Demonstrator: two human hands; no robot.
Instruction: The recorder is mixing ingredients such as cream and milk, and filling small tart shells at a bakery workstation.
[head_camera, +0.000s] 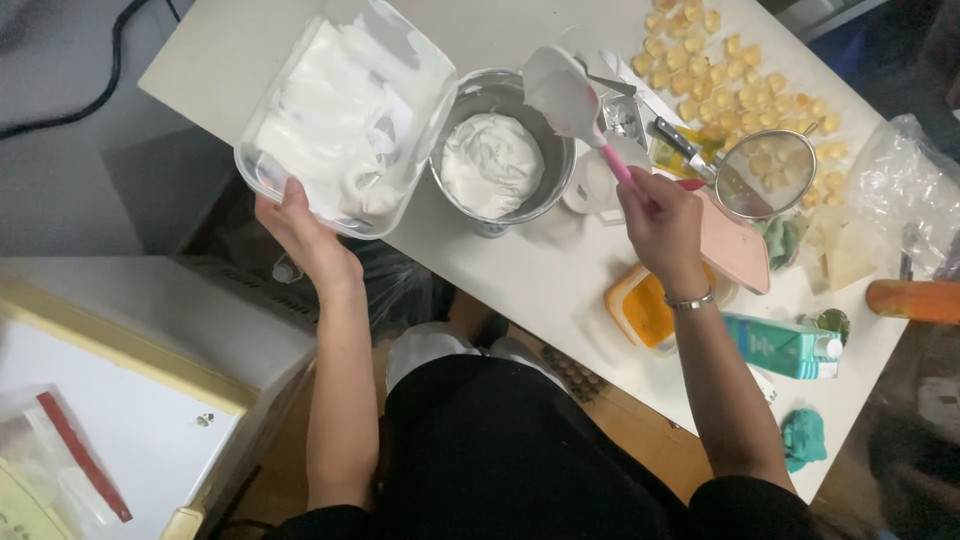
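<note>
My left hand (300, 232) grips the near rim of a clear plastic container (345, 115) smeared inside with white cream, tilted toward a steel bowl (500, 150). The bowl stands on the white table (530, 270) and holds a mound of white cream. My right hand (660, 225) holds a pink-handled spatula (570, 95) whose white blade, coated in cream, is raised above the bowl's right rim.
Many small yellow pastry pieces (720, 75) lie spread at the table's far side. A metal sieve (765, 172), a pink flat case (735, 245), an orange tub (640, 305), a teal carton (785, 345) and a plastic bag (900, 190) crowd the right. A white appliance (140, 400) stands at left.
</note>
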